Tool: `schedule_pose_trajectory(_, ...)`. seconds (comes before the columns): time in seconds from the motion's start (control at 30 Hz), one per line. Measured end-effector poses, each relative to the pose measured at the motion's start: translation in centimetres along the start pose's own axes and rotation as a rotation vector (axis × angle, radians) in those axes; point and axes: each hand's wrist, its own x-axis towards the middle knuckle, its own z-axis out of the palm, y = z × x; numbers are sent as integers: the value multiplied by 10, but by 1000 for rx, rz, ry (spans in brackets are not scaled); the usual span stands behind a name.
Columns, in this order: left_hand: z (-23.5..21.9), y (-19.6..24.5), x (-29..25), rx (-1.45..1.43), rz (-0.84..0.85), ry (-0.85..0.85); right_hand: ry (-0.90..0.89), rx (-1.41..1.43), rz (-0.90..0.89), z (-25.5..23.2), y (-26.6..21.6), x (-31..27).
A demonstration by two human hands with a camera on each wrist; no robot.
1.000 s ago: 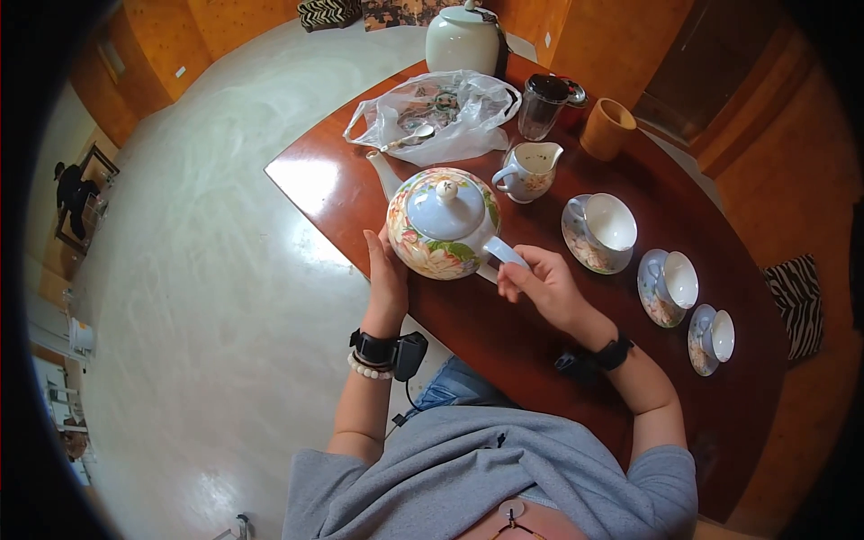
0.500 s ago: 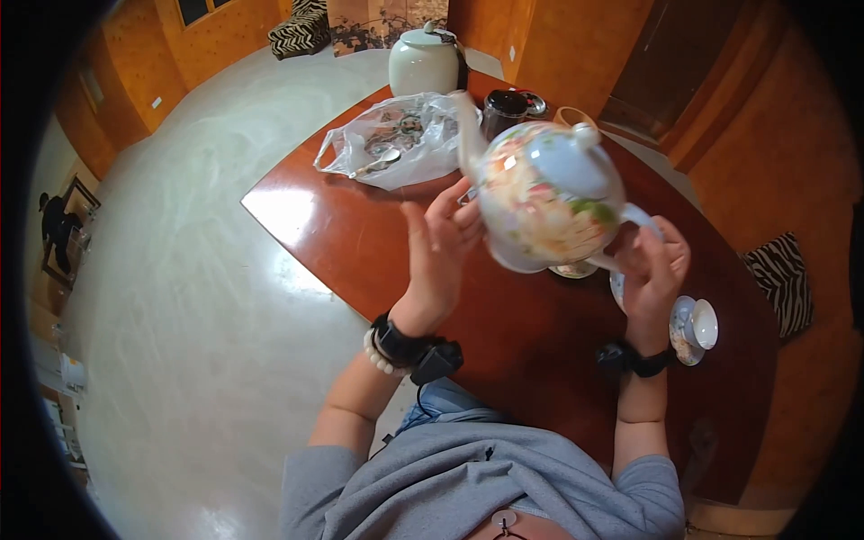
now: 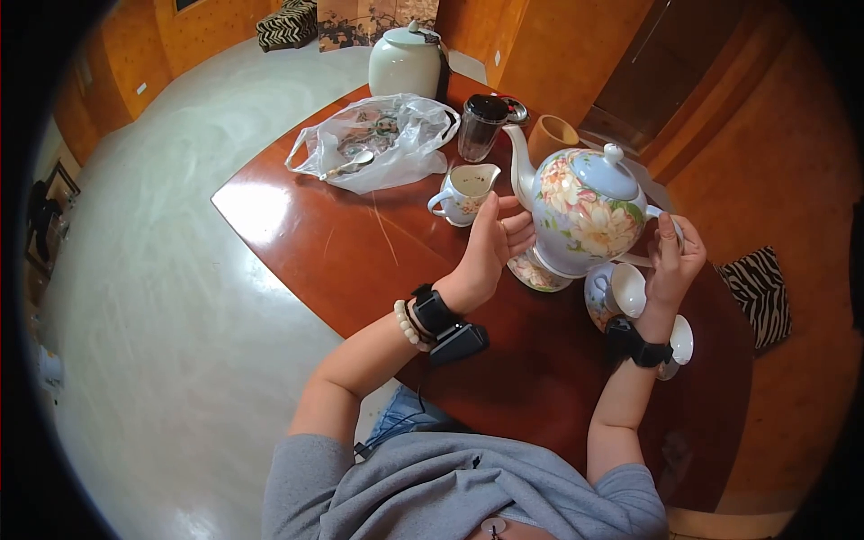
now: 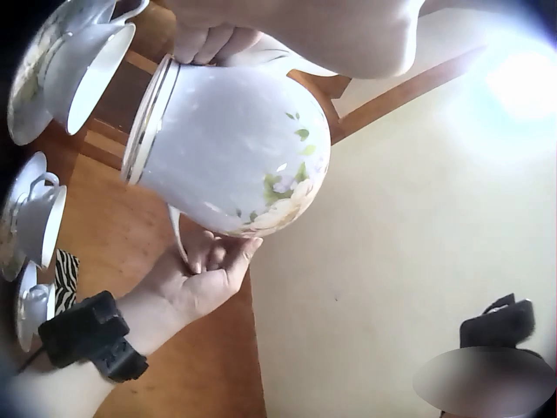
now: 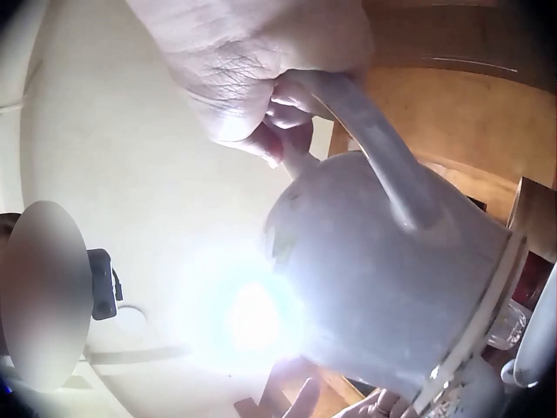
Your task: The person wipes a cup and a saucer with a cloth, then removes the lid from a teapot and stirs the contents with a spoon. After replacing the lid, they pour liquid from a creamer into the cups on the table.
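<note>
A teapot with painted flowers and a pale blue lid hangs in the air over the row of cups, spout toward the left. My right hand grips its handle, fingers curled round it. Beside the spout, my left hand has its thumb up and its fingers reaching to the pot's lower side. Under the pot a flowered saucer shows; its cup is hidden. A second cup stands partly behind the right hand, and a third cup shows past the right wrist.
Left of the spout stands a flowered creamer. Behind it are a plastic bag with a spoon, a dark-lidded glass, a wooden cup and a pale lidded jar. The table edge runs along the left.
The teapot has moved right, from beside the creamer to above the cups, the right hand holding its handle throughout. My left hand has gone right with it, its fingers now by the spout side.
</note>
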Motion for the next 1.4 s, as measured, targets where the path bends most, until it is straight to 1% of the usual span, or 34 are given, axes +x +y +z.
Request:
schedule_pose_trajectory(0.13,-6,-4,-3,-49,-72,-11,-80,-31,8,0,-8,6)
schedule_pose_trajectory(0.23,-9,-2,-2,-125,-133,-70,-112,-75,22,2,-13,9)
schedule_pose_trajectory(0.4,-13,-10,-4,-173,-226,-6,-149,-155,94,5,-23,14)
schedule_pose_trajectory(0.47,-12,-12,-4,-176,-251,9,-161,-188,65,7,-20,15)
schedule_pose_trajectory(0.5,-13,-13,-4,-174,-258,12,-170,-205,49,8,-19,16)
schedule_pose_trajectory(0.7,-11,-13,-4,-149,-277,49,-183,-251,132,9,-20,17)
schedule_pose_trajectory(1.0,-12,-10,-1,-150,-310,57,-180,-268,140,6,-18,17)
schedule_pose_trajectory(1.2,-12,-10,-1,-131,-296,68,-150,-276,92,10,-19,15)
schedule_pose_trajectory(1.3,-13,-10,-1,-129,-297,65,-122,-257,162,10,-18,14)
schedule_pose_trajectory(1.4,-13,-9,-2,-134,-308,63,-76,-161,128,15,-11,13)
